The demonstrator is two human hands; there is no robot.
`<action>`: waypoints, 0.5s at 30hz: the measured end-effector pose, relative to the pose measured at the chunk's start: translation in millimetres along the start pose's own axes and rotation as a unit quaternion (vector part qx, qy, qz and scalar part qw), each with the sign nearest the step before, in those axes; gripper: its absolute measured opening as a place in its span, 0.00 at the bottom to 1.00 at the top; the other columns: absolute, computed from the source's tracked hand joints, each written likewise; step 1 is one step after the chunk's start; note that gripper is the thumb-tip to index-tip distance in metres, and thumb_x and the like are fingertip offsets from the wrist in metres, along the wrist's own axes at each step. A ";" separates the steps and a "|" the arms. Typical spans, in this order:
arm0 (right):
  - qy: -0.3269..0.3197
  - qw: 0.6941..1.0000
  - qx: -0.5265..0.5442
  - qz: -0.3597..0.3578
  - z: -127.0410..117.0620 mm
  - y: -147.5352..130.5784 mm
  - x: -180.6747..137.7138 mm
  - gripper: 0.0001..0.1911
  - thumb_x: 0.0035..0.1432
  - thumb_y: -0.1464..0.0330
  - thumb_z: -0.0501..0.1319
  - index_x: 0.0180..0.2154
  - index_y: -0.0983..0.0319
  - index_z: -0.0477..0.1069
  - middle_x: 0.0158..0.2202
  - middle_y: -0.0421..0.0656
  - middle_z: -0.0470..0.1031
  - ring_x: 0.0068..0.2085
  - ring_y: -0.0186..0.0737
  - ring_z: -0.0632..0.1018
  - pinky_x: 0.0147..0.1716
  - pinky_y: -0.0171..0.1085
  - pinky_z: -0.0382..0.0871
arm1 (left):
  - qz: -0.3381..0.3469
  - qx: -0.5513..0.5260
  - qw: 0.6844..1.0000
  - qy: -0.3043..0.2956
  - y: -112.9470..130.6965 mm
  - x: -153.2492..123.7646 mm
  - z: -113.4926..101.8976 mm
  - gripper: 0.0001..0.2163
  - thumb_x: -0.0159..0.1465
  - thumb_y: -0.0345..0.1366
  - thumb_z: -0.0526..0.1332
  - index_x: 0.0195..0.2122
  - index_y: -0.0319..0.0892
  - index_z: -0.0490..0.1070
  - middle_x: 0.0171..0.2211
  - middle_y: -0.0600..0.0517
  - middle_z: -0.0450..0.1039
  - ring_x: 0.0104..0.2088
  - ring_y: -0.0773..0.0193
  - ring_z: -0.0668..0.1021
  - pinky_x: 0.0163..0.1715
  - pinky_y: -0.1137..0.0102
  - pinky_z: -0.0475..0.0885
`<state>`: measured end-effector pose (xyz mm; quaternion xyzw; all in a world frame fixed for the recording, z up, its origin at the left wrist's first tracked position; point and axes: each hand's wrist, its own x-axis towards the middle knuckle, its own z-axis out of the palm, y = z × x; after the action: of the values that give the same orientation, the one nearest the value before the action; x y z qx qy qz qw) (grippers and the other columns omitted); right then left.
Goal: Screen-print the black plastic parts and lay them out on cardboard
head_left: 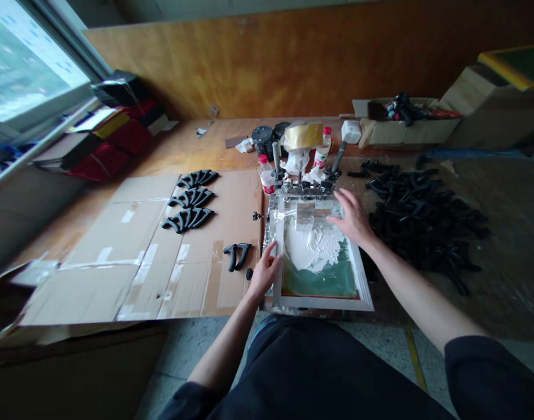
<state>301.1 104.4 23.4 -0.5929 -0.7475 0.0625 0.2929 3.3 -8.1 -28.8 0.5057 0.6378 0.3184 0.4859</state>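
Note:
A silver-framed printing screen [365, 291] lies on the bench in front of me, its green mesh smeared with white ink [313, 248]. A squeegee [305, 215] rests on the mesh near the hinge clamps [302, 185]. My left hand [264, 270] grips the frame's left edge, fingers closed on it. My right hand [353, 219] hovers over the upper right of the screen, fingers spread, just right of the squeegee and holding nothing.
Flattened cardboard [131, 256] lies to the left with rows of black curved parts [189, 218] and a pair [237, 255] beside the screen. A big heap of black parts [424, 221] lies to the right. Bottles, ink pots [263, 140] and tape rolls stand behind; boxes at back right.

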 end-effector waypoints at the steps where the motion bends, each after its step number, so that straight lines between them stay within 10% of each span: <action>1: -0.019 0.999 -0.010 -0.040 7.3 -18.3 8.5 0.32 0.52 0.66 0.68 0.58 0.63 0.64 0.61 0.53 0.61 0.57 0.53 0.68 0.54 0.49 0.65 | -0.002 0.018 1.000 0.002 -5.6 4.2 2.7 0.28 0.63 0.47 0.57 0.64 0.47 0.59 0.25 0.58 0.65 0.24 0.69 0.67 0.25 0.75 0.61; 8: -0.219 0.963 -0.088 -0.132 34.4 -73.3 -15.6 0.03 0.59 0.71 0.60 0.36 0.61 0.72 0.36 0.45 0.76 0.40 0.44 0.75 0.38 0.38 0.66 | -0.009 0.053 0.999 0.004 -19.7 13.7 4.0 0.27 0.63 0.50 0.57 0.62 0.47 0.64 0.28 0.55 0.71 0.27 0.65 0.72 0.28 0.72 0.64; 15: -0.295 0.900 0.007 -0.321 5.6 -54.2 -52.4 0.11 0.53 0.78 0.57 0.33 0.59 0.73 0.32 0.41 0.76 0.36 0.38 0.74 0.35 0.34 0.63 | -0.016 0.043 0.999 0.006 -20.5 12.9 3.9 0.27 0.62 0.50 0.57 0.61 0.46 0.65 0.31 0.53 0.73 0.29 0.64 0.74 0.29 0.72 0.65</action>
<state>258.8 41.9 23.6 -0.2730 -0.9490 0.1422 0.0677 -0.1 -2.0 -52.3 0.5142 0.6616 0.2862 0.4647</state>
